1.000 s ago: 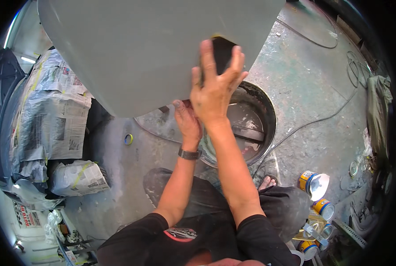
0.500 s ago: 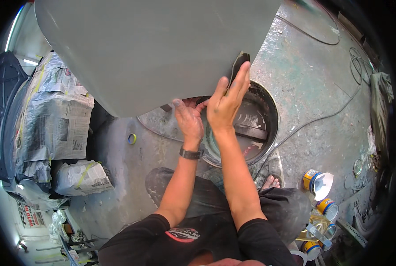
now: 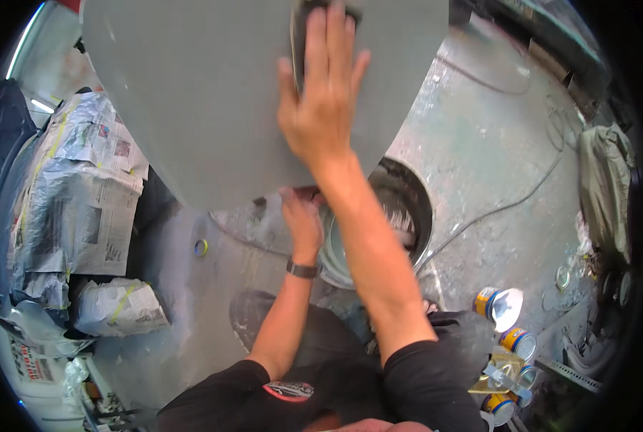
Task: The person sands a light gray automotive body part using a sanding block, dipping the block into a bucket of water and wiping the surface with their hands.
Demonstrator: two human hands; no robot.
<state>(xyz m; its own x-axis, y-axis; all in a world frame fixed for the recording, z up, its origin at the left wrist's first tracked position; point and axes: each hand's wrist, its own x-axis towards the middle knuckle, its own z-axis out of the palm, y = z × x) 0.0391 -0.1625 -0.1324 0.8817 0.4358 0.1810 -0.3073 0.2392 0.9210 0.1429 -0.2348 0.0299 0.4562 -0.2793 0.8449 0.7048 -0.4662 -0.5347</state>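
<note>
A large smooth grey panel (image 3: 191,93), rounded at its near corner, fills the upper middle. My right hand (image 3: 325,108) lies flat on its face toward the far side. Under its outstretched fingers is a dark folded piece of sandpaper (image 3: 300,43), pressed to the panel. My left hand (image 3: 303,219) grips the panel's near edge, thumb showing and the other fingers mostly hidden beneath. A dark band circles the left wrist.
Below the panel stands a round bucket (image 3: 423,194) of murky water with a dark block-like thing in it. A cable (image 3: 480,216) crosses the floor on the right. Several tins (image 3: 485,302) stand at lower right. Newspaper-masked car parts (image 3: 83,201) are at left; a tape roll (image 3: 201,248) lies nearby.
My right hand has moved from the panel's right edge up and left across its face, carrying the sandpaper. The left hand stays at the near edge. The whole view has shifted slightly.
</note>
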